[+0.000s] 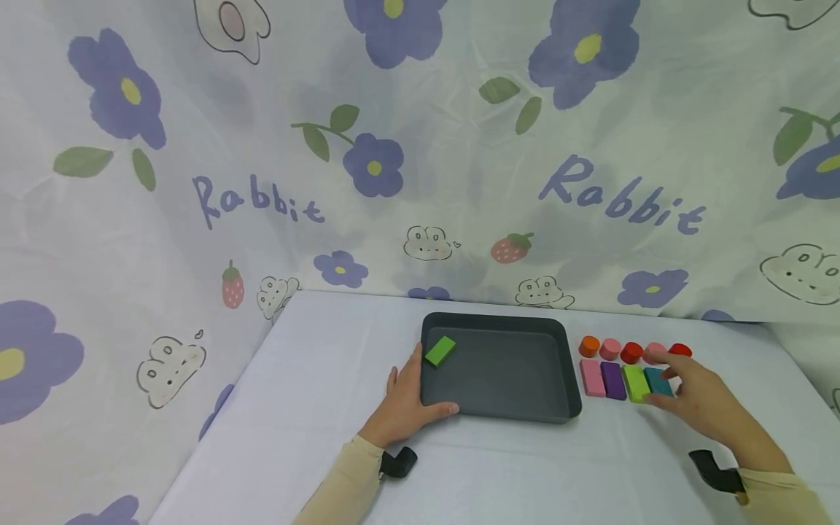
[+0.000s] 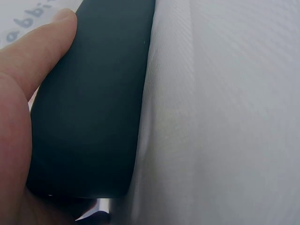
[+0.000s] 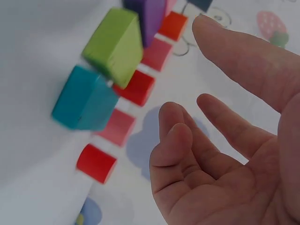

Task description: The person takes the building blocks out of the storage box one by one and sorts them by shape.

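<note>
My left hand (image 1: 403, 405) rests against the near left corner of a dark grey tray (image 1: 505, 417). Its thumb (image 2: 51, 42) lies along the front wall and the fingers stretch along the left side. Inside the tray, a green block (image 1: 440, 351) lies at the far left. My right hand (image 1: 705, 401) hovers with thumb and fingers apart, close to a teal block (image 3: 84, 101) and a lime green block (image 3: 115, 44), holding nothing. A purple block (image 1: 613, 380) and a pink block (image 1: 592, 378) stand left of these in the same row.
Behind the blocks runs a row of short cylinders: an orange one (image 1: 589, 345), a pink one (image 1: 610, 349), a red one (image 1: 632, 353), another pink one (image 1: 653, 353) and another red one (image 1: 680, 350). A white cloth (image 1: 315, 364) covers the table; a patterned curtain (image 1: 453, 182) hangs behind.
</note>
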Available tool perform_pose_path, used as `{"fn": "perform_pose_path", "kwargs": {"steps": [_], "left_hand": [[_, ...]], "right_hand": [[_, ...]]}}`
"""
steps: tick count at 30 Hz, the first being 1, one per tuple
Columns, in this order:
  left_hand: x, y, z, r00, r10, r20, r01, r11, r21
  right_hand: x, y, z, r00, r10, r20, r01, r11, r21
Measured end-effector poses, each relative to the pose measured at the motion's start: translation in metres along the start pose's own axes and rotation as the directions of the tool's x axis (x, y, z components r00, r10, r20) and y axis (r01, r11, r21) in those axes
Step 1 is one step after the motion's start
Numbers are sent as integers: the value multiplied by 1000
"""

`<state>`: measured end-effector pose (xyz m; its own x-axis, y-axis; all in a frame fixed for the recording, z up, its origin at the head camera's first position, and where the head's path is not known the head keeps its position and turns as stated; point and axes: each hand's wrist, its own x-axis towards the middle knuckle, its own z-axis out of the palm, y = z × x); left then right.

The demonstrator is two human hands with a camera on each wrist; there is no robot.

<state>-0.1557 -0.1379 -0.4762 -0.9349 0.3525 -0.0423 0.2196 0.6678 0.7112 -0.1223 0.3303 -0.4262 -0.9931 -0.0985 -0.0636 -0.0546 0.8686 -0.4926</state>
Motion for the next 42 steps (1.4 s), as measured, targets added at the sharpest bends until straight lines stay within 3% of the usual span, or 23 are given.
{"fn": "perform_pose_path", "kwargs": {"steps": [25, 32, 42], "left_hand": [[-1, -3, 1, 1000, 13, -4, -13, 1000, 7], [-2, -5, 2, 1000, 22, -2, -22, 1000, 16], [-4, -7, 3, 999, 32, -8, -32, 999, 13]], "right_hand": [[12, -71, 29, 981, -85, -174, 95, 994, 50], [14, -90, 35, 984, -69, -165, 87, 991, 104], [27, -116, 45, 975, -116, -190, 137, 986, 98]]}}
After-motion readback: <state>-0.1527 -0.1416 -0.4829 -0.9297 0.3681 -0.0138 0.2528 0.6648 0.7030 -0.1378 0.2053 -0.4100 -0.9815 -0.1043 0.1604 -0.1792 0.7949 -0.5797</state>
